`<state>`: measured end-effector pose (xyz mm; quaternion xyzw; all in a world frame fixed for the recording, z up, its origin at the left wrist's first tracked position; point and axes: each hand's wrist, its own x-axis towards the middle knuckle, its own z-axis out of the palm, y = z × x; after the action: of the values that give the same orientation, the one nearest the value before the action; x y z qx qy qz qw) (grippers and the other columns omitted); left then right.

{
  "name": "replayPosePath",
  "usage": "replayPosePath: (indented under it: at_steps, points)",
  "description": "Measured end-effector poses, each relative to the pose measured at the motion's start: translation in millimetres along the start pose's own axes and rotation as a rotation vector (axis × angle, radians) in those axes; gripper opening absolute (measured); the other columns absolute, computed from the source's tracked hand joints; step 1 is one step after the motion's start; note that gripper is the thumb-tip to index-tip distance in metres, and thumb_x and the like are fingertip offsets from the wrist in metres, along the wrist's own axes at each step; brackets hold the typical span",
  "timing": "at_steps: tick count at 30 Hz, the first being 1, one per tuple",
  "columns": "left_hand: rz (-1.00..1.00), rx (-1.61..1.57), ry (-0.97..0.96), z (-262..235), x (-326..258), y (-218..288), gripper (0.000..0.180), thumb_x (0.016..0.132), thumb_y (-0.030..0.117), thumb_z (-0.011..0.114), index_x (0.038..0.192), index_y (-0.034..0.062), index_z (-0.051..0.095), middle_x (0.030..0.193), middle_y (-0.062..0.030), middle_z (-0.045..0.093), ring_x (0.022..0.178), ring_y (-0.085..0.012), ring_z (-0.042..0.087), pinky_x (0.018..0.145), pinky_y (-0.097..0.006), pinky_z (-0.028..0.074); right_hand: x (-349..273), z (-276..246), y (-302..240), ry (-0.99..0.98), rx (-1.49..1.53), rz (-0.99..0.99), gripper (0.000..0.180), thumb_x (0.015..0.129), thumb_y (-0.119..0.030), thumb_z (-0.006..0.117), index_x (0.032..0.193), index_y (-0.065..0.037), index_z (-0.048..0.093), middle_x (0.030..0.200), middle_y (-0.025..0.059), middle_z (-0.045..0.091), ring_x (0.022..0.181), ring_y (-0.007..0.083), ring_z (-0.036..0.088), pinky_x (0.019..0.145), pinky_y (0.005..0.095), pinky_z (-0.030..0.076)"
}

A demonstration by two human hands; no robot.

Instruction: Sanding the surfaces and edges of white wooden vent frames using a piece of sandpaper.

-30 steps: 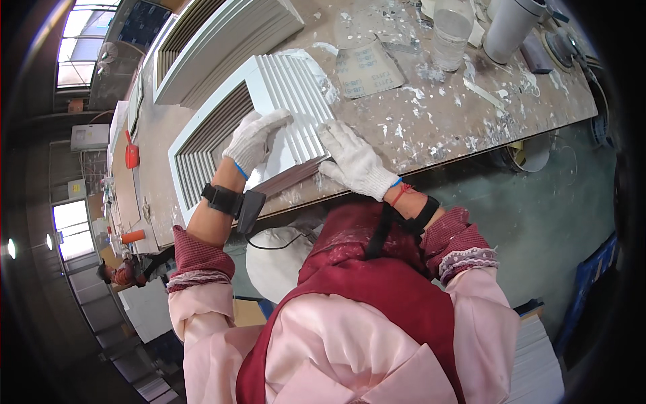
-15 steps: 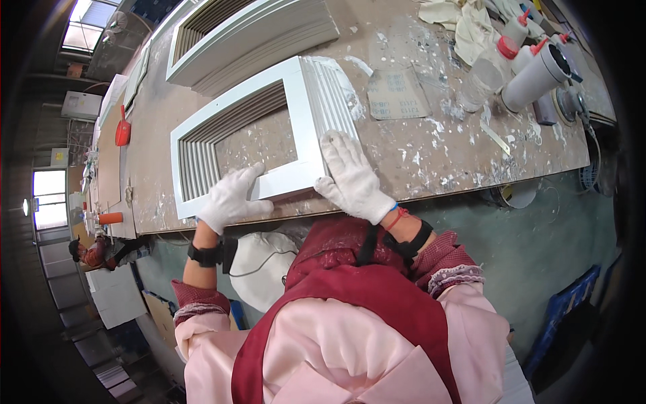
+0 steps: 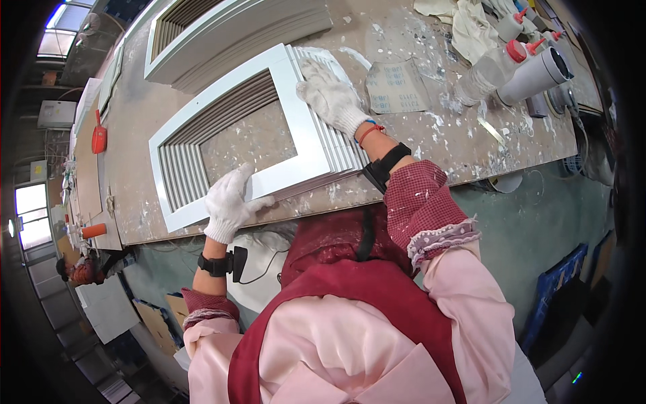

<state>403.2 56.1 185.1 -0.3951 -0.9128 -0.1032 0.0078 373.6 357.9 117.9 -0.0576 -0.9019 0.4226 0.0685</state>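
Observation:
A stack of white rectangular frames, each with a large opening, lies on the worktable in front of me. My left hand, in a white knit glove, rests on the stack's near rail toward the left, fingers on top and thumb spread to the right. My right hand, gloved the same way, lies along the right side of the stack near its far corner. Its fingers reach away over the stepped frame edges and its thumb touches the top frame. Neither hand lifts anything.
Behind lies a second frame stack. To the right are a sheet of sandpaper, a clear red-capped bottle, a white tumbler and a crumpled cloth. Paint spots cover the worktable. A co-worker is far left.
My right hand has slid away from me along the stack's right side, from the near corner toward the far one. My left hand stays on the near rail.

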Motion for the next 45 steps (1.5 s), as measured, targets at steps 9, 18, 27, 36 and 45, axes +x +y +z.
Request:
replayPosePath:
  at_steps: [9, 18, 27, 36, 45]
  points:
    - [-0.071, -0.036, -0.088, -6.3, 3.8, 2.8, 0.077, 0.061, 0.053, 0.084, 0.121, 0.0083, 0.063, 0.107, -0.0109, 0.070, 0.098, -0.0298, 0.068, 0.086, -0.039, 0.053, -130.7, -8.3, -0.7, 0.111, -0.100, -0.321, 0.064, 0.096, -0.032, 0.049, 0.149, 0.001, 0.035, 0.152, 0.0251, 0.037, 0.141, 0.0403, 0.036, 0.117, 0.0463, 0.028]
    - [-0.081, -0.075, -0.010, -11.5, -3.3, 10.3, 0.074, 0.064, 0.047, 0.083, 0.122, 0.0073, 0.060, 0.113, -0.0130, 0.067, 0.109, -0.0318, 0.064, 0.097, -0.042, 0.049, -141.1, -134.4, -84.7, -0.728, 0.138, -0.009, 0.047, 0.093, -0.026, 0.063, 0.133, -0.003, 0.057, 0.122, 0.0203, 0.066, 0.115, 0.0334, 0.064, 0.099, 0.0398, 0.049]
    - [-0.188, -0.180, 0.653, 26.8, -104.9, 27.8, 0.095, 0.065, 0.020, 0.086, 0.146, 0.0012, 0.041, 0.143, -0.0211, 0.049, 0.133, -0.0441, 0.046, 0.113, -0.058, 0.034, 28.5, 39.4, -185.4, -1.131, -0.377, -0.472, 0.075, 0.094, -0.062, 0.048, 0.133, 0.002, 0.055, 0.126, 0.0262, 0.060, 0.115, 0.0421, 0.059, 0.097, 0.0449, 0.047]
    - [-0.399, 0.125, 0.719, 100.3, -139.1, -3.9, 0.064, 0.083, 0.012, 0.061, 0.145, 0.0197, 0.047, 0.156, -0.0104, 0.035, 0.151, -0.0318, 0.018, 0.111, -0.067, 0.029, 42.0, 133.1, -166.4, -1.441, -0.515, -0.609, 0.065, 0.105, -0.025, 0.037, 0.157, -0.005, 0.004, 0.146, 0.0268, 0.045, 0.135, 0.0377, 0.046, 0.110, 0.0383, 0.040]
    - [-0.269, 0.479, 0.939, 107.1, -137.8, -15.0, 0.061, 0.091, 0.027, 0.061, 0.148, 0.0325, 0.039, 0.151, -0.0035, 0.043, 0.148, -0.0289, 0.027, 0.118, -0.066, 0.014, 8.3, 108.4, -154.9, -1.483, -0.220, -0.297, 0.071, 0.105, -0.057, 0.028, 0.152, -0.005, 0.034, 0.138, 0.0165, 0.056, 0.125, 0.0196, 0.052, 0.107, 0.0321, 0.041]
